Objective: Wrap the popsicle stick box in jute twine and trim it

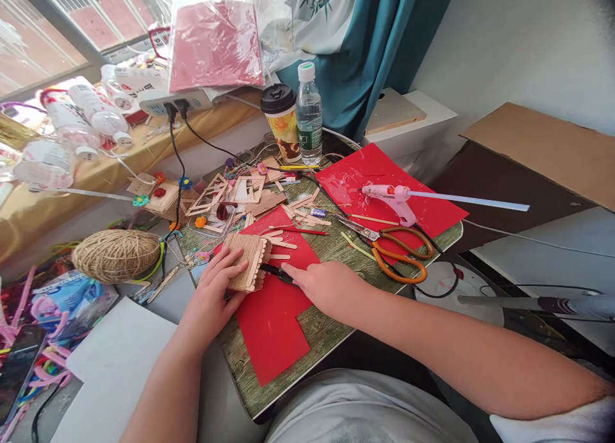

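Note:
My left hand point(218, 286) is closed around a small box point(240, 257) wrapped in twine, with wooden craft sticks along its scalloped edge. A slim black tool point(278, 273) is gripped in my right hand point(327, 289). Its front end meets the stick edge of the box; the very tip is hidden there, and I cannot tell its exact kind. Both hands are over a red sheet point(273, 340) on the wood-patterned table. Several loose craft sticks point(281, 243) lie just beyond the box.
To the right, orange-handled scissors point(403, 254) and a pink glue gun point(391, 199) with a long glue stick rest on another red sheet point(379, 164). A water bottle point(310, 116) and a paper cup point(283, 125) stand at the back. A twine ball point(115, 254) sits left.

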Action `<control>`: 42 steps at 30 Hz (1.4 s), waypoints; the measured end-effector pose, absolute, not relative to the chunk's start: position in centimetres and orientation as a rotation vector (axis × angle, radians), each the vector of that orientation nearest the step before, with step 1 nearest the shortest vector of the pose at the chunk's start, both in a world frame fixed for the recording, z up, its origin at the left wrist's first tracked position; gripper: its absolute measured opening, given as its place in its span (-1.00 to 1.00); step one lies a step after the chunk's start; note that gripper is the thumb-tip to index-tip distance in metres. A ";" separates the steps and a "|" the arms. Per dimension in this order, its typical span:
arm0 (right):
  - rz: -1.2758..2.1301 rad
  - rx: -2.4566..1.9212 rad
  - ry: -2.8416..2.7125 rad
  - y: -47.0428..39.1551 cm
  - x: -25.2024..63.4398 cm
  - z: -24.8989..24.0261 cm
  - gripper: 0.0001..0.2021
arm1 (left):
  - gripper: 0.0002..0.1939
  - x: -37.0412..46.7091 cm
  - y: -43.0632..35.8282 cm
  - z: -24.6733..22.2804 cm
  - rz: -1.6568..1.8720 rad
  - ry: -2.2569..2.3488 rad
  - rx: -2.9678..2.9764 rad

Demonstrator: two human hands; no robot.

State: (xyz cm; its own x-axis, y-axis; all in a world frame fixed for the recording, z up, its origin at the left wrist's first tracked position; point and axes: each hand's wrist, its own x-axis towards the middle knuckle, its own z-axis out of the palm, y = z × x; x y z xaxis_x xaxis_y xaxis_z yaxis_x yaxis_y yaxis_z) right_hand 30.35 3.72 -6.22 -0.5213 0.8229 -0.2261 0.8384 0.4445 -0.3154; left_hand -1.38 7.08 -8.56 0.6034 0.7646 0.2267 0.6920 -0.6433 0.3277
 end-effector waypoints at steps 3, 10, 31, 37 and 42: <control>-0.610 1.549 2.649 4.2 30.6 -5.5 -0.47 | -0.48 -1.4 7.1 -8.6 0.527 1.196 2.621; -0.659 1.484 2.651 6.5 29.4 -5.7 -0.51 | -0.46 -1.5 7.0 -8.7 0.546 1.208 2.607; -0.616 1.292 2.690 7.6 30.2 -5.5 -0.52 | -0.48 -1.5 7.0 -8.5 0.513 1.187 2.607; -0.756 1.418 2.609 6.2 29.6 -5.1 -0.53 | -0.48 -1.4 6.9 -8.4 0.507 1.204 2.596; -0.660 1.423 2.668 5.2 29.4 -6.5 -0.48 | -0.47 -1.4 6.9 -8.3 0.512 1.239 2.583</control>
State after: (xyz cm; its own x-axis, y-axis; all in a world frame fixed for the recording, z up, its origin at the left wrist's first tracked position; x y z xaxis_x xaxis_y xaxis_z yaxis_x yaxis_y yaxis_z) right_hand 29.37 5.15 -6.47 -0.5764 0.7821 -0.2367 0.8023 0.4867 -0.3457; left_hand -1.41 6.88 -8.27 0.5811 0.7862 0.2104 0.7054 -0.6155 0.3516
